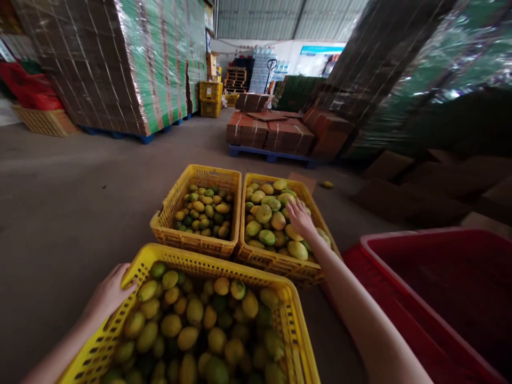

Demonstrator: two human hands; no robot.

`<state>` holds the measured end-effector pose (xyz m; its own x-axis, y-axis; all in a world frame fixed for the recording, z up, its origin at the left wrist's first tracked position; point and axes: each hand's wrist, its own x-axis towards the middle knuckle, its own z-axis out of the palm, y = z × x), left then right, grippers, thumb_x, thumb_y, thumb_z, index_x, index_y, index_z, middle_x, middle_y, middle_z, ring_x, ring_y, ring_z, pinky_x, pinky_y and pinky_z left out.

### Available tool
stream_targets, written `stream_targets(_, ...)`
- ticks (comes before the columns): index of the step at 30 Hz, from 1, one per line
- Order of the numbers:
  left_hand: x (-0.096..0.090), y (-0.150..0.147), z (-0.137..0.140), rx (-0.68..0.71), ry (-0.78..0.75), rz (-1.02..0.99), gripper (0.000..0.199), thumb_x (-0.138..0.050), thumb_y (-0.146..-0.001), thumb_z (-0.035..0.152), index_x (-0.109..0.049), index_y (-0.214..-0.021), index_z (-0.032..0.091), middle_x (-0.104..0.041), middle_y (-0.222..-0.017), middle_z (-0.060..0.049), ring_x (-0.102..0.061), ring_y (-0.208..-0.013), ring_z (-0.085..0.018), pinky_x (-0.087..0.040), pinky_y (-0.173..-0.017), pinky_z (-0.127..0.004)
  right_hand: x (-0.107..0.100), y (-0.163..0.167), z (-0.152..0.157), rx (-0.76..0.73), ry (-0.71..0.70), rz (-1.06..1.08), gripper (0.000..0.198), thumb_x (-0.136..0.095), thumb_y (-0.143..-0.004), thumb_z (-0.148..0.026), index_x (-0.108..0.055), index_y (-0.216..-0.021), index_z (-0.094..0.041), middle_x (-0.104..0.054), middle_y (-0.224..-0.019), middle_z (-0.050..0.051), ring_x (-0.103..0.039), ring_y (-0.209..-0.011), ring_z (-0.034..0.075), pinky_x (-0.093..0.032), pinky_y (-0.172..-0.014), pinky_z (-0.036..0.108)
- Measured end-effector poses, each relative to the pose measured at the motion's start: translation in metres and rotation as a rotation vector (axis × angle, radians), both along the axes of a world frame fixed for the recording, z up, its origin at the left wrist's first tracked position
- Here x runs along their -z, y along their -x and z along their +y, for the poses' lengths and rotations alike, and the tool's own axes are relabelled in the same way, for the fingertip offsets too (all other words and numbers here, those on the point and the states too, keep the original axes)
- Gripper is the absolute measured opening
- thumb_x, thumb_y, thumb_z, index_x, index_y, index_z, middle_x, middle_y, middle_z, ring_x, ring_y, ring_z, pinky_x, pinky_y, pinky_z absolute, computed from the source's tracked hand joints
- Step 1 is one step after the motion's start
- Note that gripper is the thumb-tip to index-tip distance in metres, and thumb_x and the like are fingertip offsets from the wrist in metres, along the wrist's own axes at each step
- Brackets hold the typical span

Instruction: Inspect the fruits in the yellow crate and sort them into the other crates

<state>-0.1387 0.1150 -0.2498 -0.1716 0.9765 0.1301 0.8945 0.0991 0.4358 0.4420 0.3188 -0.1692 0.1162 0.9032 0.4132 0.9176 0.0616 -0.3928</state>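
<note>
My left hand (113, 290) is closed over the left rim of the nearest yellow plastic crate (298, 320), which holds many green and yellow lemons (194, 310). Stretched forward, my right hand (301, 217) is over the far right yellow crate (276, 265), its fingers extended on or just above the larger lemons (263, 214) there. Whether it touches them is hard to see. Beside that crate stands another yellow crate (194, 241), filled lower with smaller lemons (208, 212).
A red plastic tub (400, 298) stands close on my right. Ahead, a blue pallet (272, 156) bears bundled flat cardboard (288, 136). Wrapped stacks of cartons (160, 64) rise on both sides. One loose lemon (327, 184) lies on the floor near cardboard pieces (388, 165).
</note>
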Motion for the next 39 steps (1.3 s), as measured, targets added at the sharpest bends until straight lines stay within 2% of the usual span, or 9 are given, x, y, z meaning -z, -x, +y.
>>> stream_targets(4, 0.002, -0.002, 0.002, 0.009, 0.038, 0.015, 0.028, -0.050, -0.082, 0.041, -0.058, -0.102, 0.024, -0.072, -0.111, -0.008, -0.073, -0.096, -0.027, -0.055, -0.080, -0.033, 0.024, 0.005, -0.092, -0.081, 0.029, -0.092, 0.052, -0.033, -0.101, -0.044, -0.055, -0.142, -0.021, -0.048, -0.156, 0.014, -0.037, -0.149, 0.035, -0.038, -0.116, 0.058)
stream_targets(9, -0.009, -0.006, 0.001, 0.044, 0.074, 0.071, 0.025, -0.052, -0.086, 0.036, -0.056, -0.107, 0.024, -0.071, -0.113, -0.009, -0.072, -0.100, -0.027, -0.054, -0.082, -0.032, 0.058, 0.033, -0.216, -0.310, -0.059, -0.165, 0.045, -0.038, -0.103, -0.039, -0.053, -0.142, -0.023, -0.053, -0.150, 0.014, -0.044, -0.145, 0.033, -0.044, -0.114, 0.055)
stream_targets(13, -0.028, -0.013, -0.002, 0.059, 0.189, 0.171, 0.028, -0.052, -0.091, 0.036, -0.054, -0.114, 0.020, -0.069, -0.120, -0.013, -0.070, -0.105, -0.029, -0.053, -0.083, -0.033, 0.079, 0.082, -0.276, -0.429, -0.008, -0.185, 0.035, -0.048, -0.099, -0.035, -0.059, -0.130, -0.022, -0.055, -0.146, 0.016, -0.048, -0.140, 0.035, -0.048, -0.110, 0.054)
stream_targets(17, -0.037, -0.016, -0.002, 0.068, 0.259, 0.228, 0.034, -0.054, -0.092, 0.036, -0.052, -0.120, 0.016, -0.067, -0.123, -0.016, -0.070, -0.105, -0.030, -0.053, -0.081, -0.033, 0.098, 0.142, -0.280, -0.343, 0.239, -0.171, 0.036, -0.057, -0.089, -0.026, -0.060, -0.123, -0.017, -0.055, -0.142, 0.020, -0.050, -0.136, 0.038, -0.048, -0.108, 0.055)
stream_targets(22, -0.037, -0.015, -0.001, 0.081, 0.243, 0.218, 0.033, -0.055, -0.092, 0.035, -0.052, -0.119, 0.016, -0.067, -0.122, -0.016, -0.070, -0.107, -0.030, -0.053, -0.083, -0.034, 0.110, 0.200, -0.225, 0.098, 0.479, 0.124, 0.048, -0.064, -0.082, -0.029, -0.052, -0.126, -0.014, -0.060, -0.130, 0.023, -0.054, -0.127, 0.039, -0.046, -0.103, 0.056)
stream_targets(27, -0.042, -0.018, 0.000, 0.074, 0.246, 0.196, 0.033, -0.055, -0.092, 0.033, -0.053, -0.120, 0.015, -0.068, -0.121, -0.018, -0.070, -0.106, -0.032, -0.053, -0.085, -0.037, 0.108, 0.212, -0.211, 0.173, 0.358, 0.330, 0.031, -0.068, -0.078, -0.039, -0.055, -0.099, -0.021, -0.068, -0.104, 0.018, -0.059, -0.110, 0.039, -0.043, -0.097, 0.061)
stream_targets(31, -0.043, -0.019, 0.000, 0.080, 0.215, 0.150, 0.036, -0.060, -0.090, 0.030, -0.053, -0.122, 0.013, -0.068, -0.121, -0.021, -0.070, -0.105, -0.033, -0.054, -0.086, -0.040, 0.092, 0.199, -0.240, 0.132, 0.301, 0.467, 0.043, -0.072, -0.069, -0.055, -0.058, -0.092, -0.021, -0.069, -0.091, 0.014, -0.064, -0.095, 0.036, -0.050, -0.087, 0.050)
stream_targets(34, -0.042, -0.017, -0.001, 0.079, 0.182, 0.125, 0.037, -0.058, -0.091, 0.029, -0.053, -0.124, 0.011, -0.064, -0.124, -0.023, -0.068, -0.109, -0.035, -0.053, -0.089, -0.043, 0.080, 0.197, -0.255, 0.119, 0.227, 0.773, 0.051, -0.076, -0.061, -0.063, -0.063, -0.087, -0.021, -0.069, -0.085, 0.008, -0.064, -0.084, 0.029, -0.052, -0.077, 0.041)
stream_targets(39, -0.041, -0.015, -0.004, 0.097, 0.115, 0.113, 0.043, -0.056, -0.092, 0.024, -0.048, -0.131, 0.009, -0.056, -0.134, -0.024, -0.064, -0.113, -0.032, -0.051, -0.093, -0.040, 0.089, 0.211, -0.263, 0.221, 0.240, 1.072, 0.057, -0.070, -0.059, -0.070, -0.064, -0.085, -0.019, -0.066, -0.077, 0.004, -0.061, -0.076, 0.023, -0.052, -0.064, 0.036)
